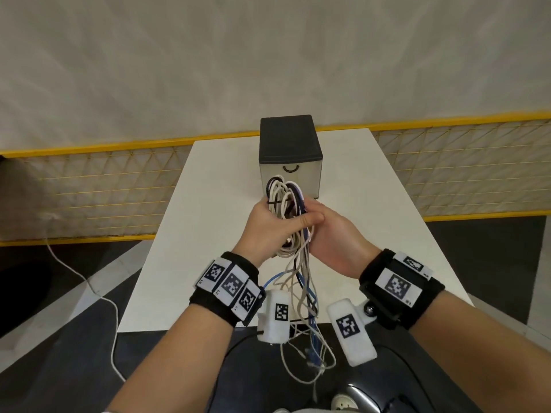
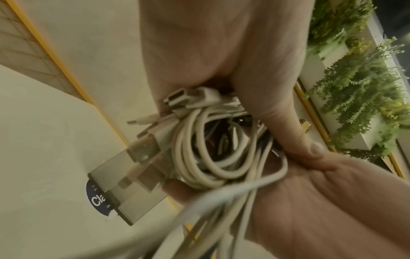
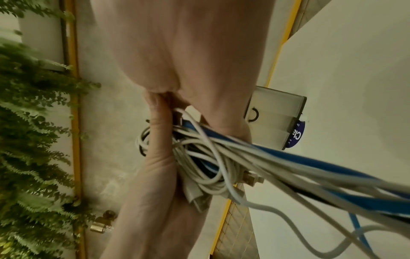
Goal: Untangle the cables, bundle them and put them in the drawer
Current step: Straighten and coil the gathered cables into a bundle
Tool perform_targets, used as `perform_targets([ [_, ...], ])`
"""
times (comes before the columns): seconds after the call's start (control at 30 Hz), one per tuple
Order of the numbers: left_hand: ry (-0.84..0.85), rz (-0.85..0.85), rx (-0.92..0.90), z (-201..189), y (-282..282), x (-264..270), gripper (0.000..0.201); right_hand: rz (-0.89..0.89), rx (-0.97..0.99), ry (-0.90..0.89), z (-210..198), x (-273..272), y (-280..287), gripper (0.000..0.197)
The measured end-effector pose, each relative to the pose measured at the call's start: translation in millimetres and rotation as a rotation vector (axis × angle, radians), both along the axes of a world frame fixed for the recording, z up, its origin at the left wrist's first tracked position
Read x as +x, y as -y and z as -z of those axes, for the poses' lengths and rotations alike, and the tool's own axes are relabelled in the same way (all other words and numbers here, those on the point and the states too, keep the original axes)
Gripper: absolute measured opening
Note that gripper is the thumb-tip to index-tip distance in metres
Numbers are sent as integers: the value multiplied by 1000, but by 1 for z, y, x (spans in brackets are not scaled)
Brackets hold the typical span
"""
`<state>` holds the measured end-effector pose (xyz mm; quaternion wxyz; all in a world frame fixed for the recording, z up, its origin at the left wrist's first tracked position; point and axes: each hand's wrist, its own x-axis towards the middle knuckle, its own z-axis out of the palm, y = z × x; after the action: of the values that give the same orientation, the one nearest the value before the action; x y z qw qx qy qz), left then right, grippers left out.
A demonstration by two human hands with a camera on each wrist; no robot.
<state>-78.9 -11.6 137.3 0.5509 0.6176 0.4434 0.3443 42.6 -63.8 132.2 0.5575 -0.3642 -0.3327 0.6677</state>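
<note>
Above the table (image 1: 208, 234), half-coiled cables (image 1: 286, 204) are gripped by left hand (image 1: 268, 228) and right hand (image 1: 334, 239); tails hang loose, drawer (image 1: 290, 177) unopened.

The light is soft and even, and the head view is bright and mostly sharp. The white table (image 1: 351, 186) shines pale with no hard glare, and only a faint shadow sits under the little drawer box (image 1: 290, 158). Straight lines bend near the edges, like the yellow rail (image 1: 89, 146), because the lens is very wide. Both wrist views look dimmer, with a yellowish tint. In them the cables (image 3: 288, 164) closest to the camera are smeared and fuzzy, and the green plants (image 2: 359, 91) are blurry too.
</note>
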Motion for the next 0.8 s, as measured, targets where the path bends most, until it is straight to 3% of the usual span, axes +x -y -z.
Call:
perform_targets([
  [0.1,1,-30,8,-3,-1,2,16,-36,39,75,0,5,-1,46],
  [0.17,22,-67,9,-4,-2,4,6,-65,128,263,4,7,-3,51],
  [0.27,65,-137,-2,-15,-4,5,6,-99,230,657,13,6,-2,114],
  [0.3,93,-162,-20,-19,-5,5,3,-90,251,705,19,5,-1,120],
  [0.37,157,-217,-60,-26,-9,2,8,-51,238,637,28,3,-1,104],
  [0.47,266,-296,-110,-30,-12,-2,35,38,251,660,33,2,-6,60],
  [0.5,292,-313,-117,-30,-12,-4,33,29,273,702,32,2,-7,46],
  [0.57,321,-321,-116,-32,-11,-7,8,-41,314,762,29,2,-9,24],
  [0.67,369,-378,-118,-34,-14,-17,8,-163,309,832,32,5,-7,18],
  [0.8,340,-416,-75,-35,-15,-26,21,-105,271,1029,40,13,-9,39],
])
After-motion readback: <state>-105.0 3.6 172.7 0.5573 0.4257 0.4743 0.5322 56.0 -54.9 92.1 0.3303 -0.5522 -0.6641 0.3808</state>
